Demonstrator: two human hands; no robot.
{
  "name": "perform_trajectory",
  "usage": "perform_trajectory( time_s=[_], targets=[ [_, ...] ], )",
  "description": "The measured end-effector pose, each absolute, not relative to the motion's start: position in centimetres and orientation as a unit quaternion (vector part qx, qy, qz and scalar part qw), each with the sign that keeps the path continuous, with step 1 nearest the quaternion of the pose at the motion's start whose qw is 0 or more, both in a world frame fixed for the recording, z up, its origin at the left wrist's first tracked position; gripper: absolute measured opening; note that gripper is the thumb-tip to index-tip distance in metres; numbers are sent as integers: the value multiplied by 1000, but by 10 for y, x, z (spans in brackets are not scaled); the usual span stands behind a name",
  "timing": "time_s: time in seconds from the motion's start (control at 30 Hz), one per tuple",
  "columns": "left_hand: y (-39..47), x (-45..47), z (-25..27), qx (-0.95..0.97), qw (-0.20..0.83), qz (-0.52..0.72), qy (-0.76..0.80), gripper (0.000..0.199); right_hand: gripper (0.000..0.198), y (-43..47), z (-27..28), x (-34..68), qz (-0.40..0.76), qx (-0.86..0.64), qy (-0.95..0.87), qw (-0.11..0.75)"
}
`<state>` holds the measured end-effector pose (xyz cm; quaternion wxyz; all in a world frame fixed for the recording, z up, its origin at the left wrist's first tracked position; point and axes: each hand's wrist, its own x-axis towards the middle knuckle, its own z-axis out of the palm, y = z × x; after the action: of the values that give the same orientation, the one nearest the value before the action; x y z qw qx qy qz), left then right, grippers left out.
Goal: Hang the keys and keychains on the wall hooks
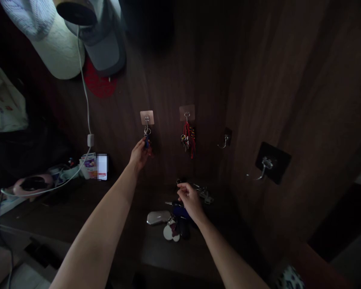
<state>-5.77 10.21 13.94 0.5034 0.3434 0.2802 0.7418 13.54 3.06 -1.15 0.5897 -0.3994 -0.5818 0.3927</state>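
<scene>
My left hand (140,155) is raised to the wall, thumb and fingers closed on a bunch of keys (147,137) with a blue piece. The keys' metal ring still hangs at the left adhesive hook (147,118). Lower down, my right hand (189,197) hovers over the dark shelf with its fingers curled in a pinch. A small metal ring (178,182) shows just above its fingertips; whether they grip it I cannot tell. Behind that hand lie silvery keys (205,194). Under it are a dark blue item (180,212) and a white round fob (167,233).
Red-corded keys (188,138) hang from the middle hook. Two bare hooks, a small one (225,140) and a larger one (266,163), stick out at right. A silvery oblong case (158,217) lies on the shelf. Caps (104,56) and a white cable (86,96) hang at left.
</scene>
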Motion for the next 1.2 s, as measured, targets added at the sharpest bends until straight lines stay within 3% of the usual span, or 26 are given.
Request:
perform_trajectory(
  time_s=[0.9,1.2],
  targets=[
    [85,-60,102,356,524,710,307,30,21,29,-8,134,398,-421,-573,580],
    [61,-52,63,365,522,682,360,29,21,31,-8,133,400,-428,-573,573]
  ],
)
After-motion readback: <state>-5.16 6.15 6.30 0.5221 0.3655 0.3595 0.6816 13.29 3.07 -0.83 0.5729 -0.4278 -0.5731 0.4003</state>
